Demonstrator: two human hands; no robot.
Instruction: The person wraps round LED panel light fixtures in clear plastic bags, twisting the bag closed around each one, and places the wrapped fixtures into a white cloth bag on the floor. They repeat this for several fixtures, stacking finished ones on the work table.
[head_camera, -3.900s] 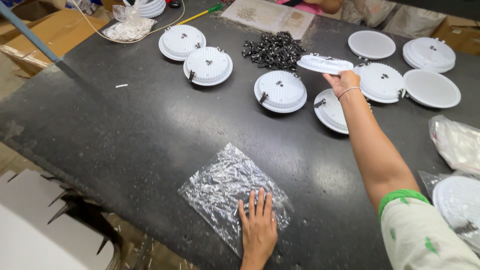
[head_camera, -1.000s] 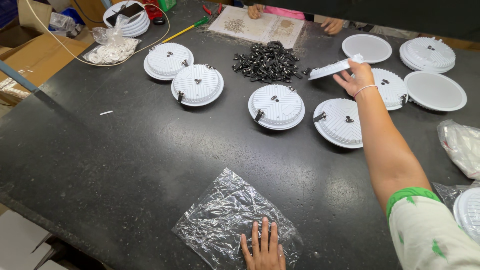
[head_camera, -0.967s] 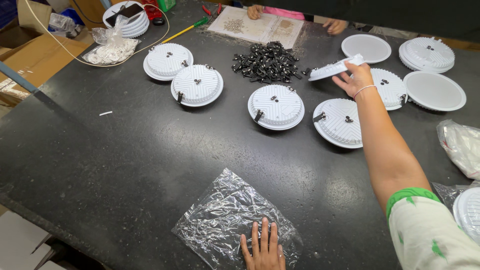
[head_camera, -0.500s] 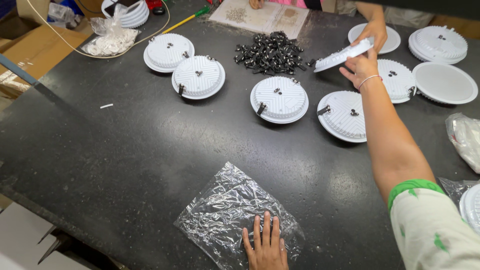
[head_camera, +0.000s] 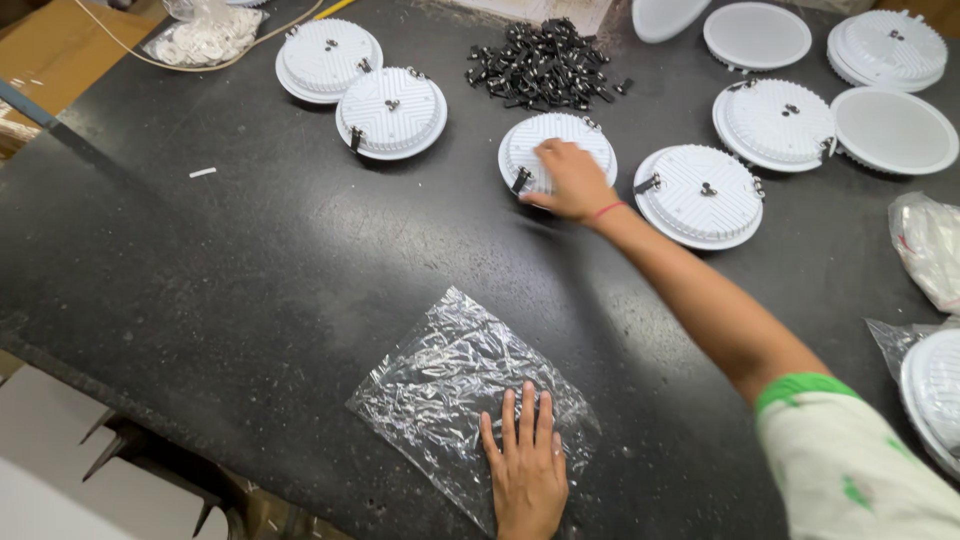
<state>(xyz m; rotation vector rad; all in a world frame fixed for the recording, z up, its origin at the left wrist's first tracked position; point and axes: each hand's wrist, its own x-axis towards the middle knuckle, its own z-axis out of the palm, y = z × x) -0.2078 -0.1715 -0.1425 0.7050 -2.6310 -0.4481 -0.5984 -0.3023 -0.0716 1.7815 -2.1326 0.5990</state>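
Observation:
My left hand (head_camera: 525, 470) lies flat, palm down, on a crinkled clear plastic bag (head_camera: 450, 380) near the front edge of the dark table (head_camera: 250, 270). My right hand (head_camera: 570, 180) reaches across the table. Its fingers curl over the near side of a white round lamp housing (head_camera: 560, 135) that lies ribbed back up, with a metal spring clip on its side. Another such housing (head_camera: 700, 195) lies just to the right of it. A pile of black clips (head_camera: 545, 65) sits right behind.
More white round housings (head_camera: 390, 112) (head_camera: 325, 58) (head_camera: 775, 122) and flat white discs (head_camera: 755, 35) (head_camera: 892, 130) are spread over the far half. A tilted white disc (head_camera: 665, 15) is at the far edge. Plastic bags (head_camera: 925, 250) lie at right, a cardboard box (head_camera: 60, 50) at far left.
My right hand held a flat white disc up toward the far edge; it has let the disc go and come back down onto the middle housing. My left hand stayed on the bag.

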